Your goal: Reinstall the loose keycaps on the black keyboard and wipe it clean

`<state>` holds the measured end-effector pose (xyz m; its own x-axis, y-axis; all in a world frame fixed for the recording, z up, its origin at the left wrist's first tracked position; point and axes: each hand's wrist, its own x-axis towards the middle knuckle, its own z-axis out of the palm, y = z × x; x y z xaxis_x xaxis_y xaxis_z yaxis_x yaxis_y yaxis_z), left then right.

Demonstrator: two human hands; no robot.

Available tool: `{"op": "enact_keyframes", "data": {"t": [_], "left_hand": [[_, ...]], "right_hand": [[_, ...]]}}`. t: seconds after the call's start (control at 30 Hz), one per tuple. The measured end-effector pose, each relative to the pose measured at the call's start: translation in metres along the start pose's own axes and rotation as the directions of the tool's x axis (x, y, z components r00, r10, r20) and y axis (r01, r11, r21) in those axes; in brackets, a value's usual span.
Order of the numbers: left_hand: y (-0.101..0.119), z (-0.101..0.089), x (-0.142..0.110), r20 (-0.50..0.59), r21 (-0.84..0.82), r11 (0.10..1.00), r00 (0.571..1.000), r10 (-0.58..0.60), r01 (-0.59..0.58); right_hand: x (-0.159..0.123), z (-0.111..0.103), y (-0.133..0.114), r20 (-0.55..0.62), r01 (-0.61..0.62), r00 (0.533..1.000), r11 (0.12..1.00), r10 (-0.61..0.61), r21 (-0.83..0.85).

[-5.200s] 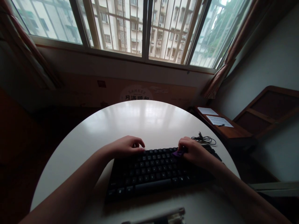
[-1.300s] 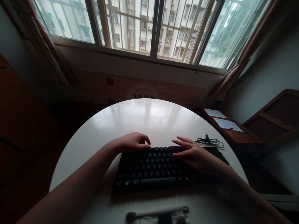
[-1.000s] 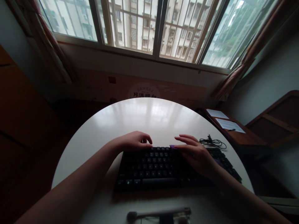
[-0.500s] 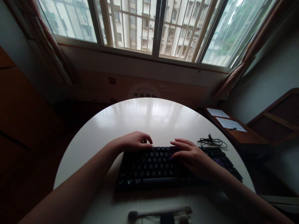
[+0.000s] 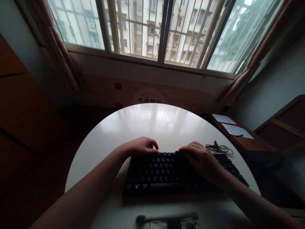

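Note:
A black keyboard (image 5: 162, 171) lies on the round white table (image 5: 114, 127). My left hand (image 5: 144, 147) is at its far edge, left of the middle, fingers curled and thumb near the top key row, holding the keyboard there. Over the keyboard's right part, my right hand (image 5: 197, 156) is closed, with its fingertips at the far edge. A small purple piece that looks like cloth (image 5: 177, 152) shows at those fingertips; the hand covers most of it. More purple shows on the keys right of that wrist.
At the near table edge lies a dark-bristled toothbrush (image 5: 158, 218) beside small blurred items. A coiled black cable (image 5: 220, 148) rests behind the keyboard's right end. A brown side table (image 5: 252, 144) with papers (image 5: 238, 131) stands to the right, below a barred window (image 5: 152, 35).
My right hand's fingers have gone from spread over the top keys to drawn together at the far edge, covering more of the purple cloth. My left hand keeps its place on the keyboard.

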<state>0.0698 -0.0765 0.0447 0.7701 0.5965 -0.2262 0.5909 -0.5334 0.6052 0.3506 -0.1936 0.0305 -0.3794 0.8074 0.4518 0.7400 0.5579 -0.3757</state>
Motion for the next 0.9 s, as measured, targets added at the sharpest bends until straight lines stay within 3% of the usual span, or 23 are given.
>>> {"op": "enact_keyframes", "data": {"t": [0.23,0.43,0.67,0.9], "left_hand": [[0.000,0.000,-0.001,-0.006,-0.017,1.000,1.000,-0.003,0.003],[0.000,-0.001,-0.001,0.007,-0.035,0.999,1.000,-0.003,0.003],[-0.001,-0.001,0.001,0.010,-0.043,0.999,1.000,-0.010,0.011],[-0.003,0.000,0.001,0.005,-0.063,0.998,1.000,-0.012,0.013]], "right_hand": [[0.013,0.018,-0.018,0.041,-0.066,0.997,0.998,0.065,0.020],[0.003,0.023,-0.011,0.107,0.054,0.993,0.999,-0.053,-0.008],[0.002,0.020,-0.008,0.129,0.110,0.986,0.993,-0.104,-0.040],[0.000,0.022,-0.013,0.119,0.080,0.990,0.993,-0.069,-0.088]]}}
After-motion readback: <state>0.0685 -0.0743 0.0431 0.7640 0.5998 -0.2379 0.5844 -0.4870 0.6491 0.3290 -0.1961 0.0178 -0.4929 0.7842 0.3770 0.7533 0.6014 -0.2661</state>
